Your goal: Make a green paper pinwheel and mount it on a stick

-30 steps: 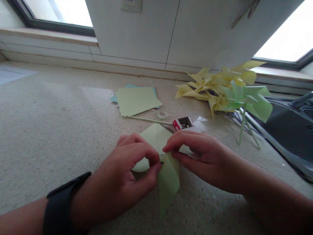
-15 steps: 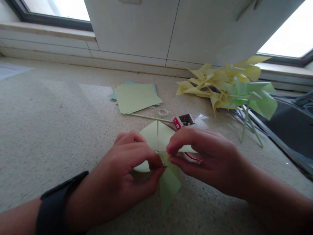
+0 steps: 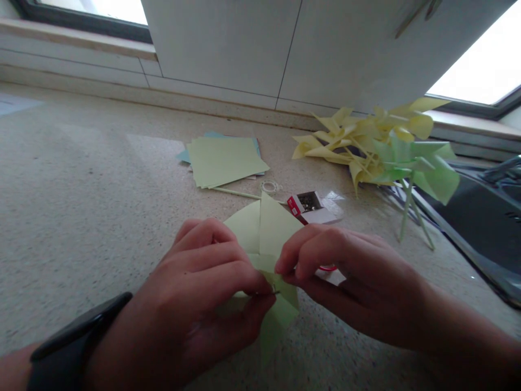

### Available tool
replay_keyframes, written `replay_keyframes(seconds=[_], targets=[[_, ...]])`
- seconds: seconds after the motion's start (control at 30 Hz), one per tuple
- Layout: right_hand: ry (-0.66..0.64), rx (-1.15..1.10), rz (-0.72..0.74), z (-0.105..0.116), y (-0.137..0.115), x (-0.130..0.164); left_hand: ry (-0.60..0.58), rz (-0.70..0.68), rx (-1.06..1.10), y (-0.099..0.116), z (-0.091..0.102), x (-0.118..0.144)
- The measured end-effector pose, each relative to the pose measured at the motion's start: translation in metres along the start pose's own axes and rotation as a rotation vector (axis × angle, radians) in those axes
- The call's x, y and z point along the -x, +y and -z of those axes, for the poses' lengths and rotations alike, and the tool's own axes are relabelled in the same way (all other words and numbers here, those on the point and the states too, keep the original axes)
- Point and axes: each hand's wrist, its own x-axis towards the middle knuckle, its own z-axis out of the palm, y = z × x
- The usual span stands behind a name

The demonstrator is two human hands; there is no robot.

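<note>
A light green paper pinwheel (image 3: 264, 228) is lifted slightly above the speckled counter (image 3: 81, 217), its flaps gathered at the centre. My left hand (image 3: 207, 293) pinches that centre from the left between thumb and forefinger, where something small and dark shows that I cannot identify. My right hand (image 3: 345, 277) pinches the same centre from the right. A black watch (image 3: 69, 347) sits on my left wrist. Something with a red rim (image 3: 328, 267) lies under my right hand, mostly hidden.
A stack of green sheets (image 3: 223, 160) lies behind the hands, with a thin stick (image 3: 236, 193), a clear tape ring (image 3: 269, 187) and a small open red-and-white box (image 3: 311, 206). Finished yellow and green pinwheels (image 3: 382, 149) are piled at the right. A dark sink (image 3: 480, 222) borders the far right.
Both hands have drawn closer to me and lifted the paper slightly. The upper flaps now stand more upright, and my right fingers have closed tighter on the centre.
</note>
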Motion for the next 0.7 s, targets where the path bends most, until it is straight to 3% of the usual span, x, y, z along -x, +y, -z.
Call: replay_keyframes(seconds=[0.7], targets=[[0.015,-0.050,0.043,-0.0012,-0.0009,-0.0017,0.000,0.038,0.002,0.0003,-0.0026,-0.0026]])
